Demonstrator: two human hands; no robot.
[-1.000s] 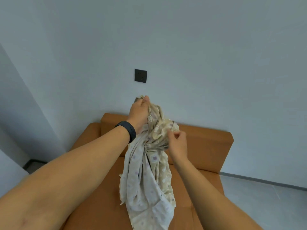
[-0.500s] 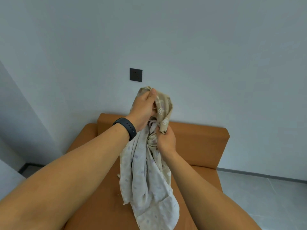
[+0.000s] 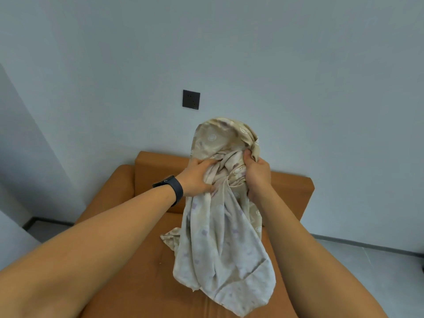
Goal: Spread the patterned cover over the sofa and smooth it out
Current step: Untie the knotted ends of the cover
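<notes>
Both hands grip the cover (image 3: pixel 220 237) in a bunch above the sofa (image 3: pixel 289 193): the left hand (image 3: pixel 196 177) curls round gathered folds on its side, the right hand (image 3: pixel 255 171) pinches a twisted fold beside it, a loop puffing up above both grips and the rest hanging below. The likely trouble is that the twist between the grips tightens when pulled apart, so the cover would land knotted, not flat. It looks thin, soft, beige with pale printed motifs, against the sofa's smooth, boxy orange upholstery.
</notes>
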